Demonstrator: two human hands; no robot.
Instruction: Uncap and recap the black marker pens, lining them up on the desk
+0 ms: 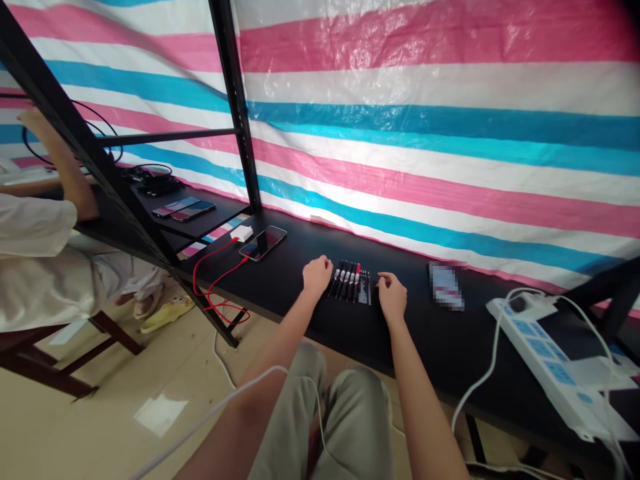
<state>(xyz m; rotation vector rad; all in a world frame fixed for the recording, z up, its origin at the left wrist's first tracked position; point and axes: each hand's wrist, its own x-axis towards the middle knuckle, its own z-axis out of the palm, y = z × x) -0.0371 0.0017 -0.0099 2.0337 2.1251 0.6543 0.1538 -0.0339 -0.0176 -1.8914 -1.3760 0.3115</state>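
A row of black markers (344, 281) with white labels lies side by side on the black table (280, 293). One of them has a red cap (358, 268). At the row's right end are several thinner dark pens (367, 283), too small to make out well. My left hand (317, 275) rests just left of the row, its fingers curled in, with nothing visible in them. To the right of the thin pens, apart from them, my right hand (393, 295) is loosely closed, and no object shows in it.
A phone (263, 243) and a white charger (242, 233) with a red cable lie left. Rightward are a pixelated flat item (446, 287) and a white power strip (543, 360) with cables. Beyond the black frame (233, 87) sits another person (40, 267). A striped sheet (425, 133) hangs behind.
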